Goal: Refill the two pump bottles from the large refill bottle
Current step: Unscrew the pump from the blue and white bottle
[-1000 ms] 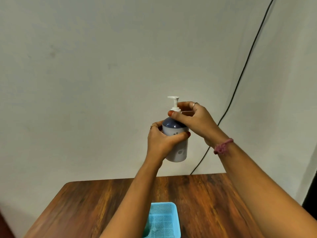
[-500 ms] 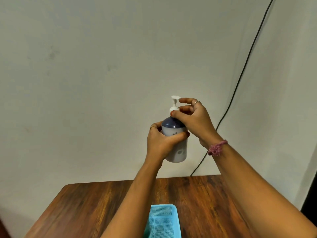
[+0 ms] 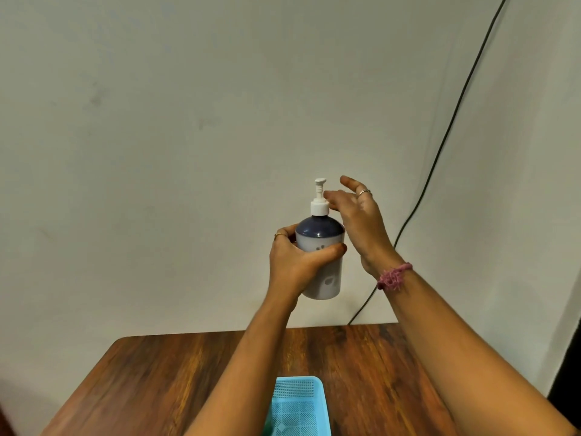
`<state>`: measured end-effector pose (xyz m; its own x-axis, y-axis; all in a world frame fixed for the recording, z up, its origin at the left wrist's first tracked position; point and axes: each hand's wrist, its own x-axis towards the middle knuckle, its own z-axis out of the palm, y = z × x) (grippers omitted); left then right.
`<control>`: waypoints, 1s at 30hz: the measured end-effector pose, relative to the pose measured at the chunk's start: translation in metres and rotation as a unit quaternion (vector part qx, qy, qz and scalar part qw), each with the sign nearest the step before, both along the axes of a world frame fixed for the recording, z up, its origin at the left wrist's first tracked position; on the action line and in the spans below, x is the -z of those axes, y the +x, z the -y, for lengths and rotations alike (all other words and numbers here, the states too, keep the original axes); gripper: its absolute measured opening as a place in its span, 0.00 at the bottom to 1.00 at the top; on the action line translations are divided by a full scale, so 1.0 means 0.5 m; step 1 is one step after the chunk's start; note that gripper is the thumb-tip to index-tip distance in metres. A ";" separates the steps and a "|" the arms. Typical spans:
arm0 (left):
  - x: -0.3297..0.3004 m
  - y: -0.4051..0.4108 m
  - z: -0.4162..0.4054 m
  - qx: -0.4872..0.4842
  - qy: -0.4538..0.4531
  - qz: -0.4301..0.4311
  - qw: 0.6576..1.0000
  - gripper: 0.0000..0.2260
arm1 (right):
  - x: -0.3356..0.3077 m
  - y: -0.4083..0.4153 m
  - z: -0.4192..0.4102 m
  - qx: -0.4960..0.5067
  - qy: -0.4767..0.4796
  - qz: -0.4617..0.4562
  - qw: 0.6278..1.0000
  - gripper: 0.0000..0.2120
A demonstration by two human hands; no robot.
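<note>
A pump bottle (image 3: 323, 243) with a pale body, a dark blue dome and a white pump head is held upright in the air in front of the wall. My left hand (image 3: 297, 262) grips its body from the left, thumb across the front. My right hand (image 3: 361, 215) is just right of the white pump collar with its fingers spread and loosened, fingertips close beside the collar; whether they touch it I cannot tell. The other pump bottle and the large refill bottle are not in view.
A brown wooden table (image 3: 157, 379) lies below my arms. A light blue mesh basket (image 3: 298, 404) sits on it near the bottom edge of the view. A black cable (image 3: 446, 130) runs down the white wall on the right.
My right hand has let go of the pump collar and opened its fingers. The pump head has turned. The bottle stays in my left hand at about the same height.
</note>
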<state>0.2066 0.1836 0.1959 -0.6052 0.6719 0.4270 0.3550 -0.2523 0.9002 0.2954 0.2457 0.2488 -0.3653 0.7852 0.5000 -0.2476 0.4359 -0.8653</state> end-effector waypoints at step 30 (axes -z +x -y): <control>0.020 -0.008 -0.002 -0.019 -0.002 0.005 1.000 0.32 | 0.012 -0.003 0.007 0.013 -0.006 0.015 1.000 0.17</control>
<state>0.2028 0.1847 0.1857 -0.6337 0.6505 0.4187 0.3559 -0.2354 0.9044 0.2937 0.2423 0.2429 -0.3598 0.8008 0.4788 -0.2102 0.4305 -0.8778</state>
